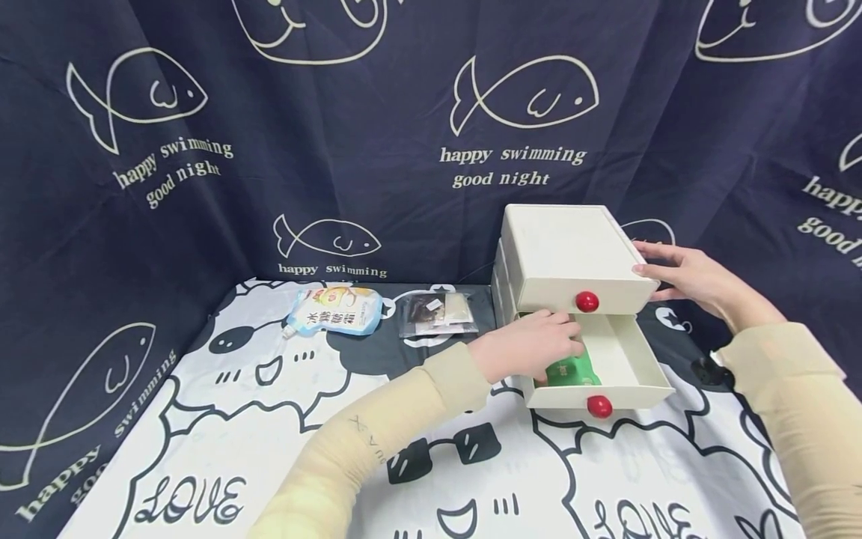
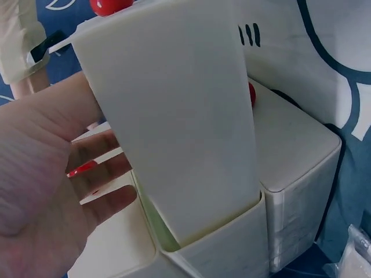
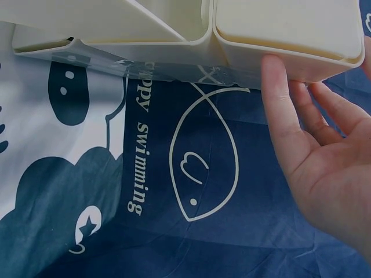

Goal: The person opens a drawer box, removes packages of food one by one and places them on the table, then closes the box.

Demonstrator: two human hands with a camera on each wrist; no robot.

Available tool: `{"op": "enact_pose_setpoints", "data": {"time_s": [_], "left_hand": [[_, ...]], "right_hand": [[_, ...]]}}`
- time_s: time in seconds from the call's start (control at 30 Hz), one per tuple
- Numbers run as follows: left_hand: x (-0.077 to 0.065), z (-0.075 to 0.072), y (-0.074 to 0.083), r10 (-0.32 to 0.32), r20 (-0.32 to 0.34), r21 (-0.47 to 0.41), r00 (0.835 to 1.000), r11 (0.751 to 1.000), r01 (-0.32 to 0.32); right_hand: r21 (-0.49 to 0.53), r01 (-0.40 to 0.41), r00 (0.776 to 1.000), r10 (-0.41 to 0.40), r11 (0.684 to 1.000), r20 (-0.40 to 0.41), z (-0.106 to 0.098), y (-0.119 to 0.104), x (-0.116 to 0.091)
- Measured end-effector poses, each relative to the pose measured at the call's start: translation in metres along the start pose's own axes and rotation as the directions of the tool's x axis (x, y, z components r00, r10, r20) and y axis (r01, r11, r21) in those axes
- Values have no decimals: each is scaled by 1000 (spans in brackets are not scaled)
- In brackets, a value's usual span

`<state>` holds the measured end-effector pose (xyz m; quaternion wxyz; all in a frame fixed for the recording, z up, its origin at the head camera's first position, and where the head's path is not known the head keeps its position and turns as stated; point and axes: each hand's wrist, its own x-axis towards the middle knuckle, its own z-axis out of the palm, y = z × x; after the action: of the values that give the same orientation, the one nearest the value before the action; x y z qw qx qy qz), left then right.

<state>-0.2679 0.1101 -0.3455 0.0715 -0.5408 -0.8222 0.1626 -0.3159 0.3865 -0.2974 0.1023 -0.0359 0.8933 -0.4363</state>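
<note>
A white drawer cabinet (image 1: pixel 566 239) with red round knobs stands at the right of the table. Its drawer below the top one (image 1: pixel 649 363) is pulled out. My left hand (image 1: pixel 532 344) reaches over that drawer's left wall, fingers spread above a green packet (image 1: pixel 569 367) lying inside. In the left wrist view the drawer's side (image 2: pixel 174 116) hides the thumb and the packet; I cannot tell whether the packet is pinched. My right hand (image 1: pixel 700 281) rests straight fingers on the cabinet's upper right side, and its fingertips (image 3: pixel 273 69) touch the casing edge.
Left of the cabinet lie a clear bag (image 1: pixel 438 314) with dark and pale contents and a blue-white spouted pouch (image 1: pixel 337 309). A patterned cloth (image 1: pixel 269 389) covers the table. Dark blue fabric (image 1: pixel 377 150) hangs close behind the cabinet.
</note>
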Motion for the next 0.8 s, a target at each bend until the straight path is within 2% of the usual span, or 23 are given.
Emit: {"op": "enact_pose_setpoints", "data": {"time_s": [0.33,0.6,0.8], "left_hand": [[10,9,3,-6,55,-69,998,998,9],[17,11,7,-27,124,-141,992,989,45],[20,14,7,-22,129,-159,991,986,43]], "right_hand": [[-5,8,1000,-8,1000,-3,0,2,1],[-7,1,1000,-1,1000,-1,1,2,1],[-12,1,1000,-1,1000,-2,0,2,1]]}}
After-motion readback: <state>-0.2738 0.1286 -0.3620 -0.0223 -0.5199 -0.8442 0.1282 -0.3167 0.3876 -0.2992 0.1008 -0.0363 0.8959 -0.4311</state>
